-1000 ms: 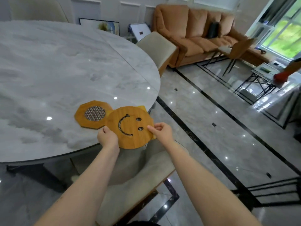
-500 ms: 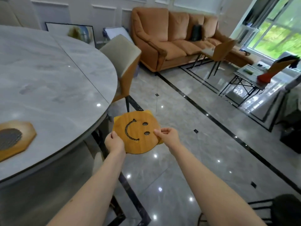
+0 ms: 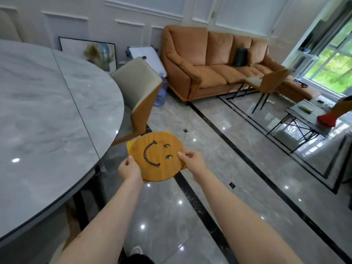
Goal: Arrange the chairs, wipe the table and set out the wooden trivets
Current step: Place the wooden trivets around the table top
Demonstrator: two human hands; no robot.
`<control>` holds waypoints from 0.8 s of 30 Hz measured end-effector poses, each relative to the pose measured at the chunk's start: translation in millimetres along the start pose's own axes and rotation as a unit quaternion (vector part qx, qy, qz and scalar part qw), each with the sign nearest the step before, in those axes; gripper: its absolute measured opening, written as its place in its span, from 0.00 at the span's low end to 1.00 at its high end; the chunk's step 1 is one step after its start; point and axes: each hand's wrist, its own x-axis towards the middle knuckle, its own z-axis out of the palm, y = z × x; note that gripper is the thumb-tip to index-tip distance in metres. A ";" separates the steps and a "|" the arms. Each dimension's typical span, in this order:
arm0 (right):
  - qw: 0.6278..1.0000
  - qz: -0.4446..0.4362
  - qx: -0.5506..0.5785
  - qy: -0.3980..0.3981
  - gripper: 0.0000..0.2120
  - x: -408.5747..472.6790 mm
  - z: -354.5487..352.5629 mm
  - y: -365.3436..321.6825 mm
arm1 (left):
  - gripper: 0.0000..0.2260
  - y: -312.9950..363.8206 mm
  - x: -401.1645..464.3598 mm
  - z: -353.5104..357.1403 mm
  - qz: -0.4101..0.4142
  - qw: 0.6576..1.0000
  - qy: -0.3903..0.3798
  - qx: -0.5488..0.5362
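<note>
Wooden smiley trivet (image 3: 158,156), stacked on another, sits low centre of frame over the floor, right of the marble table (image 3: 47,111). Left hand (image 3: 130,169) and right hand (image 3: 192,161) pinch opposite edges. Keep it level, then lay each flat, well inside the table's rim.

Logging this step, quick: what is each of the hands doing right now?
Left hand: grips the near-left edge of the smiley trivet.
Right hand: pinches the right edge of the same trivet, held above the floor.

Bare forearms, no sleeves
Both the left hand (image 3: 130,170) and right hand (image 3: 193,162) were bare: no gloves, rings or watch showed.
</note>
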 end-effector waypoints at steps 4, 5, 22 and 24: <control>1.000 0.007 0.009 -0.029 0.13 94.4 19.9 -50.8 | 0.16 48.4 63.5 60.4 0.006 0.999 0.034 -0.022; 0.999 0.006 0.021 -0.035 0.12 114.7 25.6 -61.6 | 0.17 61.0 76.7 73.7 0.013 0.999 0.038 -0.029; 0.978 -0.032 0.025 -0.206 0.12 401.8 106.2 -185.8 | 0.19 174.6 252.8 226.2 0.031 0.965 0.214 -0.146; 0.972 -0.043 0.005 -0.231 0.13 438.3 111.4 -203.1 | 0.20 186.9 268.7 246.5 0.037 0.956 0.239 -0.164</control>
